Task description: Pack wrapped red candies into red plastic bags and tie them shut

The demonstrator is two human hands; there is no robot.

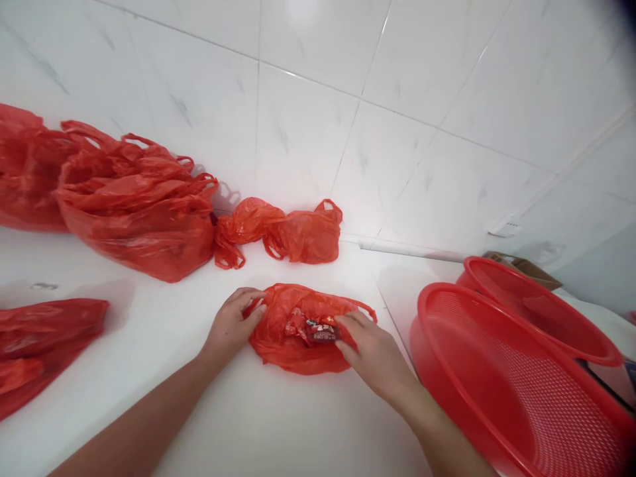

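A red plastic bag (278,341) lies spread on the white table in front of me, its mouth facing up. Inside it are small wrapped packets, among them a dark red packet (322,332) with white print and a brighter red one (297,324). My left hand (237,319) pinches the bag's left edge between thumb and fingers. At the bag's right side, my right hand (370,348) has its fingers closed at the right end of the dark red packet; the fingertips reach into the bag's mouth.
Filled red plastic bags (139,212) stand along the tiled wall at the left, with smaller red bags (308,232) behind mine. Another red bag (44,344) lies at the left edge. Red perforated baskets (477,371) stand at the right, near a cardboard box (527,268).
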